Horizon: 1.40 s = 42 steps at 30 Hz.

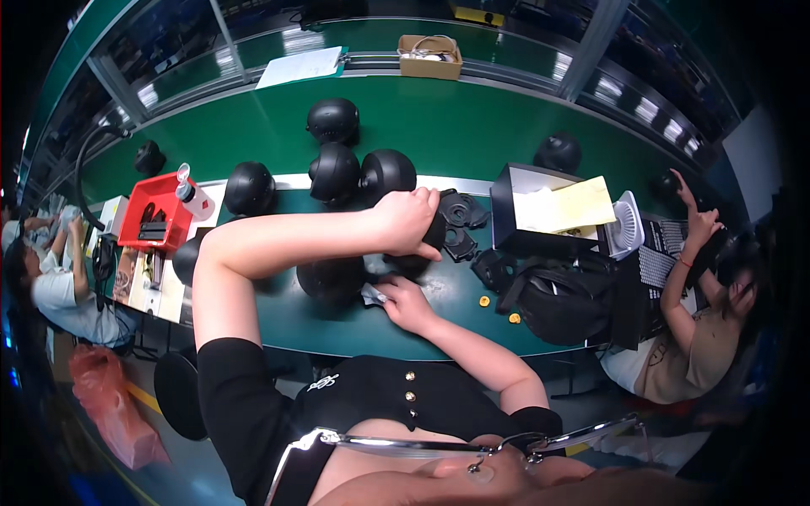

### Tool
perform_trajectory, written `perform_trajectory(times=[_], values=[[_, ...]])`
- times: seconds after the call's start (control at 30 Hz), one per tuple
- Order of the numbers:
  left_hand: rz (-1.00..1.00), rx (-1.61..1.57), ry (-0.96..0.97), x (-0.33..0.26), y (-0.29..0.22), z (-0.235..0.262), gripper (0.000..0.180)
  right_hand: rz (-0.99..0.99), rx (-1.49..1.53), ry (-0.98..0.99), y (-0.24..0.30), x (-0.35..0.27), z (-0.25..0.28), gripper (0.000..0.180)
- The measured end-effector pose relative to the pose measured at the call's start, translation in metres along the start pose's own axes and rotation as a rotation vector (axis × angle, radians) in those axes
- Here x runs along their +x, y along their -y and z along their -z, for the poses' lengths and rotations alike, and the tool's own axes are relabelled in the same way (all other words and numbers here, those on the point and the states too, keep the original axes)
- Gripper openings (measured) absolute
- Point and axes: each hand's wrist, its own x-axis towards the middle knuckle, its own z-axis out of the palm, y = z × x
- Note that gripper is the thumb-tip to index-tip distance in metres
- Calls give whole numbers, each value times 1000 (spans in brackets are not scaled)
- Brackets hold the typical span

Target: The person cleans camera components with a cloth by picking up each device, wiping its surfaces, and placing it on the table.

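My left hand (407, 221) reaches across from the left, its fingers and thumb closed over the top of a black ball-shaped housing (412, 266). Part of that housing is hidden beneath the palm. Nearer to me, my right hand (407, 305) pinches a small crumpled whitish cloth (372, 294) low over the green table. Just left of the cloth rests another black ball-shaped housing (329, 280), partly covered by my left forearm. Flat black moulded parts (461, 221) lie to the right of my left hand.
More black balls (334, 172) stand beyond my forearm. At left are a red bin (154, 212) and a bottle (196, 201). Rightward are a black box (511, 202) with yellow paper, a black bag (561, 299) and small yellow pieces (484, 301). People sit at both sides.
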Motion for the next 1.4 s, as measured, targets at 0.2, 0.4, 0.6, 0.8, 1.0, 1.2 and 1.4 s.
perform_trajectory(times=[0.2, 0.4, 0.6, 0.8, 1.0, 1.2, 1.4], values=[[281, 77, -484, 49, 102, 57, 76, 8, 102, 62, 1, -4, -2, 30], [1042, -92, -156, 52, 283, 0, 117, -22, 223, 21, -3, 8, -8, 16], [960, -133, -109, 30, 315, -3, 114, -35, 206, 6, -9, 6, -8, 18], [359, -13, 26, -52, 324, 19, 93, -30, 226, -3, -9, 6, -11, 18], [57, -146, 84, -78, 278, 26, 90, -36, 209, -37, -9, 7, -11, 17], [145, -257, 214, -72, 271, 36, 117, -42, 191, -42, -11, 6, -9, 17], [348, -667, 206, -77, 283, 32, 103, -114, 239, -9, -6, 7, -9, 17]])
